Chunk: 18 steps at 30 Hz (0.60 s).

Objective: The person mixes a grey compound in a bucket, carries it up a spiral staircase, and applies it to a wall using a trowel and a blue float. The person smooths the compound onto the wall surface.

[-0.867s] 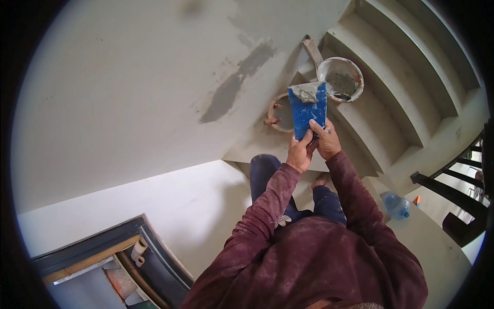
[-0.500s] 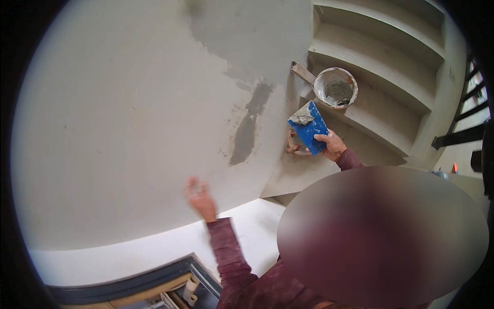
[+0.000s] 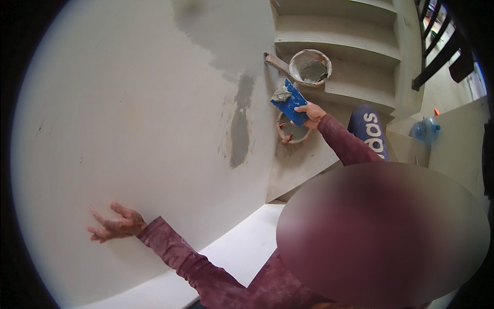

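My left hand (image 3: 119,223) is stretched out at the pale wall (image 3: 128,134) on the lower left, fingers spread and holding nothing. Whether it touches the wall I cannot tell. At the centre right, my right hand (image 3: 311,114) grips a flat blue plastic spreader (image 3: 293,110) by one end. A lump of grey putty (image 3: 281,93) lies on the spreader's far corner. Just beyond stands a round tub (image 3: 328,67) with grey putty inside. Partly under the spreader is a second round container (image 3: 282,135). Dark grey patches (image 3: 239,134) mark the wall between my hands.
Pale steps (image 3: 355,72) rise at the back right beside a dark railing (image 3: 437,62). A long, flat-ended piece (image 3: 278,63) sticks out from the tub toward the wall. On the right lies a clear blue plastic bottle (image 3: 426,130). A white ledge (image 3: 242,234) runs along the wall's lower edge.
My left hand has swung left and a little down along the wall, its fingers now spread. My right hand still holds the spreader. The view has shifted, bringing the bottle and a blue trouser leg into sight.
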Each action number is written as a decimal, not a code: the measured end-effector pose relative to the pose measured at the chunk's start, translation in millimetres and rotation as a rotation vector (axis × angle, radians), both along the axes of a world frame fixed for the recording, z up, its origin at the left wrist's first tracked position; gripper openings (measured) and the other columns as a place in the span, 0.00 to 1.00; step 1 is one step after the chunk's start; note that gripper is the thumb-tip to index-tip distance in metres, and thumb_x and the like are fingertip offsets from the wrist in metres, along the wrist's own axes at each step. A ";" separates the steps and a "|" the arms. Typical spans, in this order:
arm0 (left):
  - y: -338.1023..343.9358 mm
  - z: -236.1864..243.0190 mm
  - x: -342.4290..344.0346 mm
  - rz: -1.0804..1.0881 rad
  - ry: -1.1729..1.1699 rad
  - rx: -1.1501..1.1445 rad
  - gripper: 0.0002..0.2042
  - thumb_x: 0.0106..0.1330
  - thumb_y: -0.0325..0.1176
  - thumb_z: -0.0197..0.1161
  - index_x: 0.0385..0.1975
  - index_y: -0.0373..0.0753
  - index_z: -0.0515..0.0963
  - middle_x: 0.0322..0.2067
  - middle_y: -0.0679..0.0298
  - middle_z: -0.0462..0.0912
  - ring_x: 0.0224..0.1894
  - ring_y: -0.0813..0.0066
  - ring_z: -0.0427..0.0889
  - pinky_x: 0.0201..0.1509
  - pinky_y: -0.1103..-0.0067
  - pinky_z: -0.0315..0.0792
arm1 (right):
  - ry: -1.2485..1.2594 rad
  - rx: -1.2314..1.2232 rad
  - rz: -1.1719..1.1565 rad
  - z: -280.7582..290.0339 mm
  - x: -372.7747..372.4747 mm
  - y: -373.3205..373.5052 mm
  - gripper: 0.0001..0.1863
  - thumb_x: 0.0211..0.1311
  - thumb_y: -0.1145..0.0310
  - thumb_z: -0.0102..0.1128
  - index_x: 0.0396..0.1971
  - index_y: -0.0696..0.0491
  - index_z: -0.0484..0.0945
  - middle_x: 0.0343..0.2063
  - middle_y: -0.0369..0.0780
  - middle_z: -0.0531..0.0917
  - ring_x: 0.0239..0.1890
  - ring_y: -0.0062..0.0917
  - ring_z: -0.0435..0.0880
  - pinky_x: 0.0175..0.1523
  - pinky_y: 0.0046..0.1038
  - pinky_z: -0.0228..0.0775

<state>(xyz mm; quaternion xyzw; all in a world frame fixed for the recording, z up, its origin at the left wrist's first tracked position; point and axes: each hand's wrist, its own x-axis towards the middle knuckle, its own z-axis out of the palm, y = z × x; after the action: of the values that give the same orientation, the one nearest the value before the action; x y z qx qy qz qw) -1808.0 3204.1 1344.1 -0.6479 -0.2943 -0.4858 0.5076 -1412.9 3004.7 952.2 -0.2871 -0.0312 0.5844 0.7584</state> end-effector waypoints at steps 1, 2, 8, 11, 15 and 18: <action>1.1 3.2 -2.6 0.022 -0.002 0.011 0.25 0.62 0.54 0.48 0.54 0.45 0.66 0.60 0.54 0.50 0.67 0.57 0.38 0.66 0.52 0.32 | -0.009 -0.049 -0.007 0.8 0.6 9.0 0.21 0.54 0.77 0.53 0.50 0.52 0.64 0.41 0.40 0.75 0.40 0.31 0.76 0.43 0.43 0.74; 2.4 -1.6 -4.9 0.022 -0.001 0.000 0.25 0.62 0.56 0.47 0.53 0.45 0.67 0.60 0.54 0.50 0.67 0.57 0.37 0.65 0.52 0.31 | -0.025 -0.115 -0.013 -3.4 1.5 13.3 0.21 0.54 0.77 0.53 0.50 0.52 0.64 0.41 0.40 0.75 0.41 0.31 0.76 0.43 0.44 0.74; 31.2 -12.7 -11.6 0.050 -0.008 -0.044 0.27 0.62 0.59 0.41 0.52 0.46 0.69 0.60 0.55 0.53 0.68 0.58 0.37 0.64 0.49 0.29 | -0.029 -0.133 -0.044 -24.9 3.8 55.2 0.19 0.57 0.76 0.50 0.50 0.53 0.63 0.42 0.41 0.74 0.40 0.31 0.76 0.38 0.44 0.76; 34.5 -13.5 -17.2 0.113 0.036 -0.040 0.28 0.62 0.59 0.41 0.53 0.46 0.68 0.60 0.56 0.53 0.67 0.57 0.38 0.62 0.47 0.29 | -0.029 -0.160 -0.023 -38.9 15.5 76.4 0.18 0.57 0.76 0.49 0.49 0.53 0.63 0.40 0.41 0.73 0.38 0.31 0.76 0.36 0.43 0.77; 46.4 -21.6 -17.1 0.141 0.045 -0.061 0.25 0.62 0.57 0.44 0.55 0.51 0.65 0.61 0.57 0.55 0.66 0.52 0.42 0.61 0.45 0.31 | -0.084 -0.230 0.015 -74.8 48.1 108.3 0.18 0.58 0.77 0.47 0.49 0.54 0.64 0.40 0.40 0.73 0.36 0.30 0.75 0.34 0.43 0.77; 39.7 -10.3 -14.9 0.264 0.101 -0.077 0.27 0.62 0.59 0.43 0.56 0.51 0.64 0.60 0.57 0.55 0.66 0.52 0.43 0.61 0.44 0.32 | -0.125 -0.281 0.046 -81.4 50.1 147.2 0.18 0.58 0.77 0.46 0.49 0.54 0.64 0.38 0.40 0.73 0.35 0.29 0.75 0.32 0.40 0.77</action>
<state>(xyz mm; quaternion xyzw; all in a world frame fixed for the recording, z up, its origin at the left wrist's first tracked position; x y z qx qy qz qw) -1822.9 3243.8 1333.8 -0.6460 -0.3695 -0.3699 0.5562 -1362.8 3151.9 870.7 -0.4255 -0.0027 0.5811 0.6937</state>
